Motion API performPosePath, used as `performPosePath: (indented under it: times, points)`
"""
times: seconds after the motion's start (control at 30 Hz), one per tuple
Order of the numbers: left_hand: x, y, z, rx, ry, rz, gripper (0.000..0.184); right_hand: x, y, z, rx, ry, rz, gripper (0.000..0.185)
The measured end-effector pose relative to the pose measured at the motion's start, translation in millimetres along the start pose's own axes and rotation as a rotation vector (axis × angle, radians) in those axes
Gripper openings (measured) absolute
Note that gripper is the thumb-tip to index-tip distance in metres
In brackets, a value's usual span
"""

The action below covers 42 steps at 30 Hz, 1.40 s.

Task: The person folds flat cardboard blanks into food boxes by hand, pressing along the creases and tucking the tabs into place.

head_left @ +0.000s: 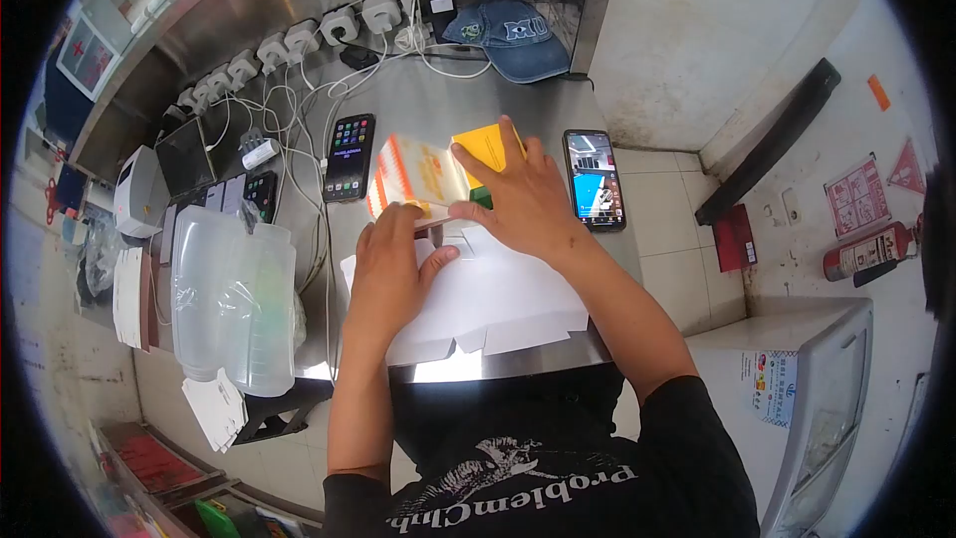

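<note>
Cardboard (488, 304): white part longest left-right, printed panels (413, 174) point away from us; right hand (520, 195) spread, left hand (386, 267) curled, pinch unclear.

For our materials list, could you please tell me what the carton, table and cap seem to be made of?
Carton: probably thin card, matte white beside colourful printed panels, with cut edge flaps. Table: metal, perhaps stainless steel, judging by its grey sheen and bright reflections. Cap: cloth, possibly denim, from its matte, faded blue look.
</note>
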<state>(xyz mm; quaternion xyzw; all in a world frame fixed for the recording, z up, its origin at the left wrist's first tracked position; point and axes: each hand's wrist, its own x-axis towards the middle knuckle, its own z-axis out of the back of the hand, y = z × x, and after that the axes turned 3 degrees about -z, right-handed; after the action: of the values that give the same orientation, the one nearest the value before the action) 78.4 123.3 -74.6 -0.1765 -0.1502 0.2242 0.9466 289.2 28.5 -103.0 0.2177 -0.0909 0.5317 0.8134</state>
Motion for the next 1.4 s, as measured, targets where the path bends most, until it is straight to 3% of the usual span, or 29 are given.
performPosePath:
  times: [0.1, 0.17, 0.3, 0.4, 0.43, 0.5, 0.53, 0.6, 0.7, 0.87, 0.93, 1.1, 1.2, 1.3, 1.37, 1.4]
  points:
    - [5, -15, 16, -0.143, -0.031, 0.166, 0.063, 6, -7, -3, -0.05, 0.043, 0.046, 0.057]
    - [17, -32, 24, 0.063, -0.358, -0.091, 0.057, 8, -6, -1, -0.086, 0.057, 0.062, 0.053]
    - [55, -49, 30, 0.246, -0.274, -0.303, 0.053, 6, -7, -3, -0.108, 0.039, 0.049, 0.051]
    - [63, -13, 2, 0.57, -0.007, -0.119, 0.051, 5, -11, -5, -0.066, -0.017, 0.067, 0.049]
    - [64, -3, 0, 0.572, -0.004, -0.132, 0.051, 5, -11, -6, -0.067, -0.022, 0.055, 0.049]
    - [68, 17, -3, 0.432, 0.283, 0.066, 0.056, 5, -10, -9, -0.06, -0.012, 0.041, 0.049]
    - [68, 38, -10, 0.433, 0.289, 0.061, 0.056, 5, -10, -6, -0.034, 0.028, 0.021, 0.05]
    - [67, 76, -30, 0.137, 0.188, 0.055, 0.061, 5, -12, -6, -0.007, 0.021, 0.026, 0.049]
    - [80, 34, 9, 0.106, 0.347, 0.159, 0.069, 4, -15, -5, 0.028, 0.027, 0.028, 0.049]
    - [75, 51, 10, 0.051, 0.318, 0.146, 0.08, 2, -18, -12, 0.027, 0.011, 0.014, 0.048]
    - [76, 64, 9, -0.122, 0.285, 0.184, 0.083, 2, -18, -13, 0.064, -0.019, 0.02, 0.048]
    - [59, 76, -1, -0.048, 0.177, 0.11, 0.084, 4, -16, -7, 0.027, -0.018, 0.049, 0.051]
    - [62, 63, 3, -0.025, 0.215, 0.107, 0.082, 7, -12, 4, 0.051, 0.11, -0.014, 0.05]
    - [67, 49, 21, -0.034, 0.316, 0.187, 0.078, 7, -14, 3, 0.021, 0.031, -0.001, 0.047]
    - [59, 36, 29, -0.035, 0.264, 0.129, 0.072, 9, -11, 9, 0.02, 0.056, -0.015, 0.049]
    - [49, 28, 27, 0.057, 0.066, -0.037, 0.069, 5, -10, 11, 0.019, 0.103, -0.047, 0.05]
